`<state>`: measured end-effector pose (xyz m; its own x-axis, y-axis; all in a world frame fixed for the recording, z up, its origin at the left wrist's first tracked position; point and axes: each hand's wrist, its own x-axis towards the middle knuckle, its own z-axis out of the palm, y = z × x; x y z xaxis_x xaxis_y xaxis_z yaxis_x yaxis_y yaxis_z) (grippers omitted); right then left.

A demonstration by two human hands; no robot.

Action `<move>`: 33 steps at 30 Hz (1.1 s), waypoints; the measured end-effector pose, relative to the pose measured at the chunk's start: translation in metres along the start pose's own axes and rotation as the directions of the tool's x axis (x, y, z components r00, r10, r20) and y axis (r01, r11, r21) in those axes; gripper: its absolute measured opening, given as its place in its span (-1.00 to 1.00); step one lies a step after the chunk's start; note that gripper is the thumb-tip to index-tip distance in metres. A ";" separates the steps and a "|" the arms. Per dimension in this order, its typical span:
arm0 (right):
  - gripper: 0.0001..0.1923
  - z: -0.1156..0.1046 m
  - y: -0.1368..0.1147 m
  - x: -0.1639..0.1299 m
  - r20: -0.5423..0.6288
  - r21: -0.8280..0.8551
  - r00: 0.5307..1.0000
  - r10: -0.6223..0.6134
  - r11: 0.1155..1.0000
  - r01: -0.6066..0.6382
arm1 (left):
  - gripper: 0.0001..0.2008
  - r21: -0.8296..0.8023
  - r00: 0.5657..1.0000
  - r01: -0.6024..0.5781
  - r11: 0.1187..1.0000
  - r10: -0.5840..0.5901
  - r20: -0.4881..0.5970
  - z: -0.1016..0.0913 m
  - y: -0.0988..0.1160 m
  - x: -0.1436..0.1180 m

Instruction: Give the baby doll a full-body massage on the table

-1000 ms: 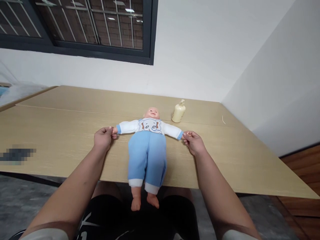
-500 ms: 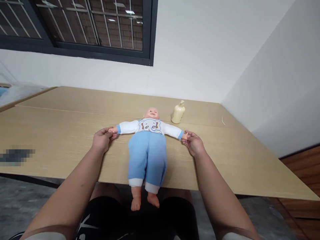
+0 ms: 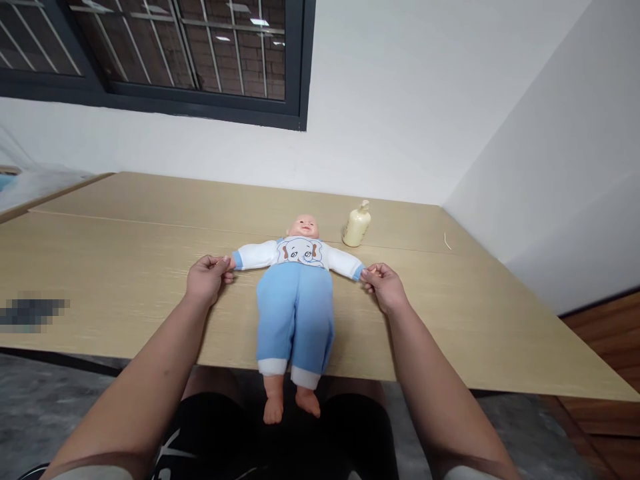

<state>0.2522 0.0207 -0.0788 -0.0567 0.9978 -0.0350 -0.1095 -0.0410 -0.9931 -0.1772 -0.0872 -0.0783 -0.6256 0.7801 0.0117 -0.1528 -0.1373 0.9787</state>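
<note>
A baby doll (image 3: 296,297) in a white elephant top and blue trousers lies face up on the wooden table (image 3: 125,267), arms spread wide, its bare feet hanging over the near edge. My left hand (image 3: 205,279) pinches the doll's hand on the left side. My right hand (image 3: 384,285) pinches the doll's other hand on the right side. Both of the doll's hands are covered by my fingers.
A cream pump bottle (image 3: 357,225) stands just behind the doll's right-side arm. White walls meet at the table's far right corner, with a dark-framed window (image 3: 165,60) above. My knees sit under the near table edge. A blurred patch lies at the left.
Both hands shifted slightly inward along the doll's arms and now cover its hands fully. The doll stays flat in the same spot.
</note>
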 end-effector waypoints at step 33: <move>-0.59 -0.006 0.006 0.004 0.006 -0.082 0.998 -0.057 0.995 0.057 | -0.64 0.016 0.999 -0.042 0.999 0.042 -0.012 0.002 -0.006 0.002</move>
<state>0.2571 0.0250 -0.0852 -0.0560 0.9982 0.0219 -0.0308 0.0202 -0.9993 -0.1762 -0.0836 -0.0838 -0.6409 0.7659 0.0506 -0.1138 -0.1601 0.9805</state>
